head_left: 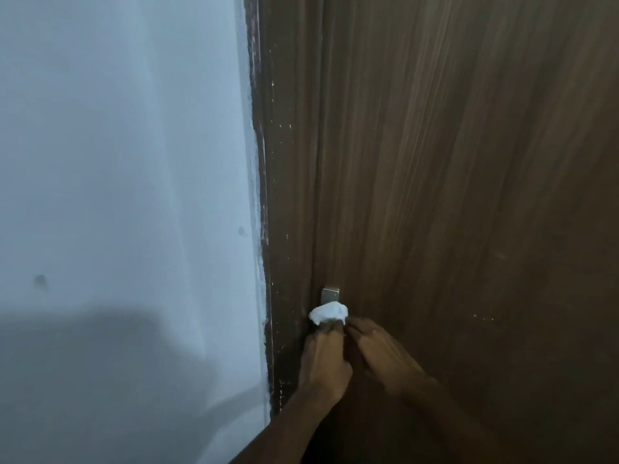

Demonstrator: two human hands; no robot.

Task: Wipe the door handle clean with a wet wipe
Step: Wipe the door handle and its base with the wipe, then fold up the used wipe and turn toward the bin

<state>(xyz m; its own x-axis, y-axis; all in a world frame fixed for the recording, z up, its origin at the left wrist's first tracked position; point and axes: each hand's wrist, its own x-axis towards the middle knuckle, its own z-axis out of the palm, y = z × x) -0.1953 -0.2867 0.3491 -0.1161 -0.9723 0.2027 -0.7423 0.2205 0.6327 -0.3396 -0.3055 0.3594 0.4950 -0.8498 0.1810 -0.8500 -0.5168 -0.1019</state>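
Left hand (323, 358) pinching bunched wet wipe (329, 313) on door handle (330, 295), right hand (378, 349) just beside, grip unclear, brown door (452, 162) behind.

Nothing to read here, not a letter, number, brand or sign anywhere in view.
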